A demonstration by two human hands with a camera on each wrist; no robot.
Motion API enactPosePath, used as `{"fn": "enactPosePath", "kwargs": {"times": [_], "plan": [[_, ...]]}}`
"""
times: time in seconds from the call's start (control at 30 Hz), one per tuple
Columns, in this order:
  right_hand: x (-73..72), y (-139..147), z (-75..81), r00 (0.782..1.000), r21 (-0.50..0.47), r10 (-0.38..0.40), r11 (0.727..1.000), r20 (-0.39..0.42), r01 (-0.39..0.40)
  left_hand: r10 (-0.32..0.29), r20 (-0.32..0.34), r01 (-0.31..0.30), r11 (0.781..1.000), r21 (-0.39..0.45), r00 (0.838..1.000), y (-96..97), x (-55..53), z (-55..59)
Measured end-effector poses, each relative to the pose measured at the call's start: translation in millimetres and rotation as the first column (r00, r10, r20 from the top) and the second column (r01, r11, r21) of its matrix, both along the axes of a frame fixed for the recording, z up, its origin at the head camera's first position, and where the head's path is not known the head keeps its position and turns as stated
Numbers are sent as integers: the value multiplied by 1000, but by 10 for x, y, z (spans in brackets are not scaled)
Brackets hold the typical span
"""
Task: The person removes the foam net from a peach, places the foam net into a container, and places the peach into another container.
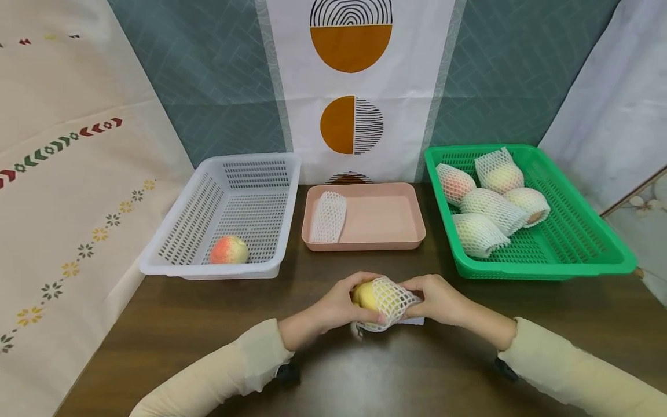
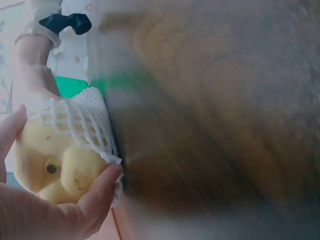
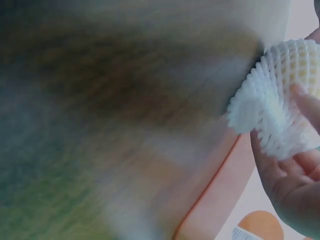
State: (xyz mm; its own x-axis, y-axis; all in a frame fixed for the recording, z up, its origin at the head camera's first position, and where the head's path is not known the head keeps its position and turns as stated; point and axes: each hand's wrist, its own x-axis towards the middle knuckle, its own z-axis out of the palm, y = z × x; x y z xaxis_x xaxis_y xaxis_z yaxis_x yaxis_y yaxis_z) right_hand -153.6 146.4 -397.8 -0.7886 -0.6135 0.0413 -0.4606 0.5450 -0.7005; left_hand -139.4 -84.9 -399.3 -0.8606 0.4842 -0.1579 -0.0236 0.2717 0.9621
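A yellow fruit (image 1: 366, 296) with a lobed end and a dark dimple is partly inside a white foam net sleeve (image 1: 392, 298). My left hand (image 1: 344, 304) grips the fruit between thumb and fingers, the thumb lying at the net's edge. In the left wrist view the fruit's bare end (image 2: 55, 160) faces the camera, while the net covers its far side. On the other side, my right hand (image 1: 435, 298) pinches the loose end of the net. The right wrist view shows that gathered end (image 3: 265, 110) between thumb and fingers.
A white basket (image 1: 266, 269) at left holds one red-yellow peach (image 1: 229, 250). In the pink tray (image 1: 385, 217) lies a flat foam net (image 1: 329, 217). The green basket (image 1: 573, 269) at right contains several netted fruits (image 1: 495, 211). Something flat and white (image 1: 414, 321) shows beneath my right hand.
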Motion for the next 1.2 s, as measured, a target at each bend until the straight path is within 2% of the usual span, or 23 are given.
{"fn": "enactPosePath", "kwargs": {"times": [0.13, 0.23, 0.4, 0.5, 0.77, 0.87, 1.03, 1.2], "plan": [[31, -76, 58, 991, 48, -34, 998, -127, 40, 26, -2, -26, 1000, 3, 1000, -57, 13, -1], [55, -104, 106, 981, 61, -59, 996, -186, 71, 36, -11, -36, 999, 5, 999, -78, 16, 1], [94, -114, 161, 959, 0, -65, 998, -275, 68, 40, -20, -39, 999, 22, 999, -95, -4, 5], [113, -112, 158, 952, -19, -59, 998, -302, 55, 38, -10, -38, 999, 25, 999, -104, -8, 9], [125, -101, 152, 970, 5, -88, 996, -225, 92, 36, -2, -36, 999, 32, 999, -150, -5, -19], [130, -84, 154, 969, 3, -93, 995, -228, 96, 47, 16, -48, 998, 30, 999, -178, 2, -24], [136, -45, 192, 963, 7, -107, 994, -246, 112, 53, 90, -59, 996, 60, 995, -216, -1, -16], [123, -21, 228, 959, -2, -133, 991, -251, 137, 50, 99, -56, 997, 60, 994, -260, -7, 43]]}}
